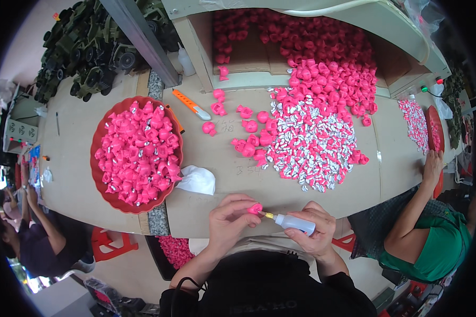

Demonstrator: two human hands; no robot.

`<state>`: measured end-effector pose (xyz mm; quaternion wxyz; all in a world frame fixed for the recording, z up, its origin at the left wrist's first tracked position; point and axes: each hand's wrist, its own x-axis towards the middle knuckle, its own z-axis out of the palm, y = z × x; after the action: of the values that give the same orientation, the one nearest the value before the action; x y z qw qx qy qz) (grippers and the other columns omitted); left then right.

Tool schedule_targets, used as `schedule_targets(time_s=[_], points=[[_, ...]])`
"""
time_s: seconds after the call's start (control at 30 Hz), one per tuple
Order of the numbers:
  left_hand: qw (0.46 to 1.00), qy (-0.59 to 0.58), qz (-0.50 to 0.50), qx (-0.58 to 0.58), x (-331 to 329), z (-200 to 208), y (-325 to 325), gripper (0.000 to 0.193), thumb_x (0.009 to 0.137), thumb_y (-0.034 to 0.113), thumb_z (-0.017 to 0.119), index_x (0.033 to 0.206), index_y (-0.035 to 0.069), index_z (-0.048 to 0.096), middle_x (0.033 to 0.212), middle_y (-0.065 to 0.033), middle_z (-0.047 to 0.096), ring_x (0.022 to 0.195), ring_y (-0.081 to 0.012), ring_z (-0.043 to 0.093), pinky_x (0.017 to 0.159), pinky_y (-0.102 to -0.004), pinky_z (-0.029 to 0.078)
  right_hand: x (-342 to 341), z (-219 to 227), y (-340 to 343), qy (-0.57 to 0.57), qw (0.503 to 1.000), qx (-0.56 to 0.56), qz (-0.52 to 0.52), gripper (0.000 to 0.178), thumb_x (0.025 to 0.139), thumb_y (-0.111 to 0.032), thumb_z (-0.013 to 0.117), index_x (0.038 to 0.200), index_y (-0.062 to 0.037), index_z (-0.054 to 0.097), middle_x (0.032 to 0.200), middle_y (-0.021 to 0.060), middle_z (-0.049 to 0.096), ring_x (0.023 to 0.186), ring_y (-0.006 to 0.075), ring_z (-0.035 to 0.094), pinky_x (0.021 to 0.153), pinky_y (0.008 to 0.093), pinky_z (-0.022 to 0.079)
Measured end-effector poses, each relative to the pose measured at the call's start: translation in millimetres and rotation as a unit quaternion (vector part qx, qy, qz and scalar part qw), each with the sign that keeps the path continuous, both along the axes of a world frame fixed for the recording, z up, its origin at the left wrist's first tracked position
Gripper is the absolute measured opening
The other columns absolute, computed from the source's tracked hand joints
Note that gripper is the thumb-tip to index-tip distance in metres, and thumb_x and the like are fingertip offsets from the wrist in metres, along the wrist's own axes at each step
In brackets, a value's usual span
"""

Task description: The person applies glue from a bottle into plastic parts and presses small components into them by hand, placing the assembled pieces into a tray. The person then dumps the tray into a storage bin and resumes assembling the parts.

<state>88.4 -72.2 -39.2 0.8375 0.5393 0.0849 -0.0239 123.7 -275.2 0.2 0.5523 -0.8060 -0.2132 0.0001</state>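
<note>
Between the thumb and fingers of my left hand (231, 219) is a small pink plastic piece (255, 208). My right hand (314, 228) grips a translucent squeeze bottle (295, 224), tipped sideways. Its thin yellow-based nozzle (268, 215) points left and meets or nearly meets the pink piece; I cannot tell whether it touches. Beyond my hands lies a heap of small white-and-pink parts (312, 150), with rounded hollow pink parts (330, 79) piled behind it. A red scalloped bowl (97, 179) full of pink pieces stands to my left.
An orange utility knife (191, 104) and a crumpled white cloth (197, 180) lie on the table. A box-like shelf (195, 53) rises at the back, beside a grey post (143, 39). Dark green toy vehicles (90, 53) are heaped far left. A person in green (428, 243) works at right.
</note>
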Motion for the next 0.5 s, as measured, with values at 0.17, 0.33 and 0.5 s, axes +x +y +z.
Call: schedule_targets(time_s=[0.17, 0.33, 0.5], points=[[1.000, 0.003, 0.003, 0.002, -0.2, 0.1, -0.6, 0.026, 0.077, -0.015, 0.063, 0.100, -0.003, 0.065, 0.112, -0.0123, 0.052, 0.090, -0.0268, 0.067, 0.067, -0.0265, 0.057, -0.2, 0.3, 0.6, 0.015, 1.000, -0.007, -0.005, 0.030, 0.065, -0.013, 0.079, 0.090, 0.0024, 0.070, 0.070, 0.0085, 0.066, 0.060, 0.0169, 0.051, 0.053, 0.0277, 0.039], [1.000, -0.011, 0.022, 0.014, 1.0, -0.5, -3.5, 0.023, 0.076, -0.016, 0.064, 0.098, -0.006, 0.065, 0.110, -0.0125, 0.051, 0.086, -0.0260, 0.067, 0.067, -0.0290, 0.058, -0.6, 3.7, 0.0, 0.023, 1.000, -0.013, 0.006, 0.029, 0.065, -0.012, 0.078, 0.089, 0.0024, 0.070, 0.071, 0.0084, 0.067, 0.059, 0.0167, 0.051, 0.053, 0.0277, 0.040], [1.000, -0.014, 0.012, 0.013, 0.5, -3.4, -2.6, 0.026, 0.076, -0.015, 0.065, 0.099, -0.004, 0.066, 0.113, -0.0119, 0.051, 0.093, -0.0268, 0.066, 0.067, -0.0275, 0.057, 0.0, 3.4, -1.7, 0.018, 1.000, -0.010, -0.002, 0.029, 0.065, -0.013, 0.078, 0.089, 0.0025, 0.070, 0.070, 0.0083, 0.066, 0.059, 0.0167, 0.051, 0.053, 0.0280, 0.040]])
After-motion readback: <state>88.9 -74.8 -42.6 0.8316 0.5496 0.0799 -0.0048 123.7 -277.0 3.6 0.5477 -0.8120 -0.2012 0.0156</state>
